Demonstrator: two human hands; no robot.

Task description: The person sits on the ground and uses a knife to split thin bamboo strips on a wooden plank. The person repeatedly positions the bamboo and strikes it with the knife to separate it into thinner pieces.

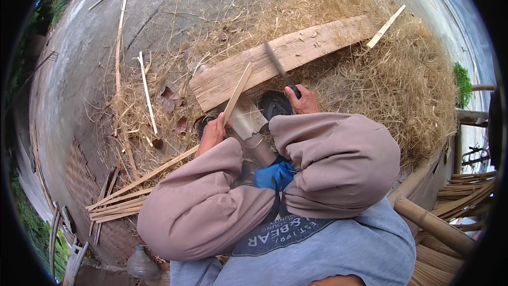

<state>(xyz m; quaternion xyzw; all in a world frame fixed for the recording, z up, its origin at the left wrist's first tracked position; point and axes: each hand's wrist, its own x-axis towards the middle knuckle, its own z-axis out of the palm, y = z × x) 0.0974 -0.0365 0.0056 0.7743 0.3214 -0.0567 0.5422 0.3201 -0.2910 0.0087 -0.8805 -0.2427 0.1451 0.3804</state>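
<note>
My left hand [212, 133] is closed round a pale bamboo strip [237, 92]; its upper end leans over the near edge of a wooden plank [296, 47]. Behind that hand a long strip runs down to the left past my knee. My right hand [304, 100] grips the black handle of a knife [276, 62], the blade pointing up and left over the plank. Strip and blade are apart. Between my knees, below the plank, there is a light brown curved piece [247, 119] and a blue bundle [274, 175]; what the bundle is, I cannot tell.
Fine shavings [391, 90] heap to the right of and beyond the plank. Loose strips lie at the left, among them a pale strip [146, 92] and a bunch of strips [119, 205] by my left knee. A bamboo pole [434, 226] juts in at lower right.
</note>
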